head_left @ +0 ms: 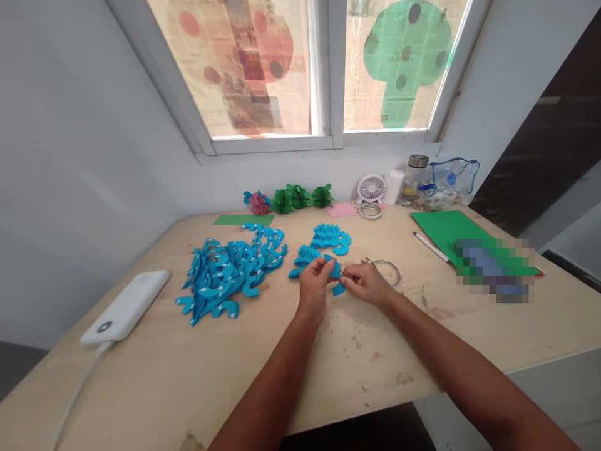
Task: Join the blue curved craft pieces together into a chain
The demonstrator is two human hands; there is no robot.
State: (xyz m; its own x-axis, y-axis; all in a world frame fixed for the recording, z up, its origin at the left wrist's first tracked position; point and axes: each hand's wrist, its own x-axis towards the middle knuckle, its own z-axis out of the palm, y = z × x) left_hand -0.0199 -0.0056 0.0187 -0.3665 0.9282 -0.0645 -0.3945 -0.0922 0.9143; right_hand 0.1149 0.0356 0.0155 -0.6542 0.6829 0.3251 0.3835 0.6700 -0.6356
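My left hand (315, 285) pinches a curved blue paper cutout (334, 268) between thumb and fingers above the middle of the table. My right hand (366, 282) is closed at the cutout's right edge, with thumb and forefinger pressed together there. Whether a small bit is between those fingertips is hidden. Just behind my left hand lies a bunch of folded blue paper pieces (306, 255), and beyond it a second bunch (331, 237). A thin roll of tape (389, 273) lies partly behind my right hand. To the left spreads a large heap of blue paper cutouts (220, 275) with white patches.
A white power bank (126, 307) with a cable lies at left. Paper figures (291, 198) line the wall, near a small fan (371, 188), another tape roll (370, 210) and a glass bottle (414, 181). Green sheets (451, 228) and a white pen (431, 246) lie at right.
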